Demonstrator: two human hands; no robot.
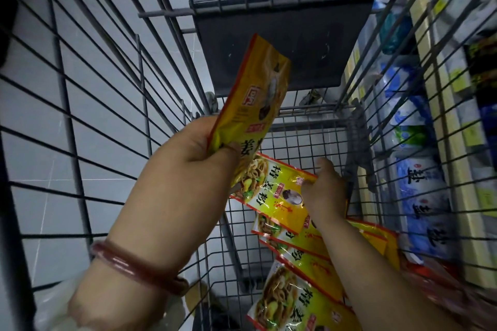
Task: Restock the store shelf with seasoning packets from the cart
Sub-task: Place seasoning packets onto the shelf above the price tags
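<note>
Head view looks down into the wire cart (295, 142). Left hand (199, 150) pinches one yellow seasoning packet (258, 94) by its lower end, holding it upright above the basket. Right hand (325, 191) reaches to the packet pile (282, 196) on the cart floor toward its right side, fingers curled onto the top packet's edge. The packets look light, thin, floppy and glossy, so likely slippery; pinching a sealed end or gripping several together should hold best. Shelf (441, 142) stands right of the cart.
</note>
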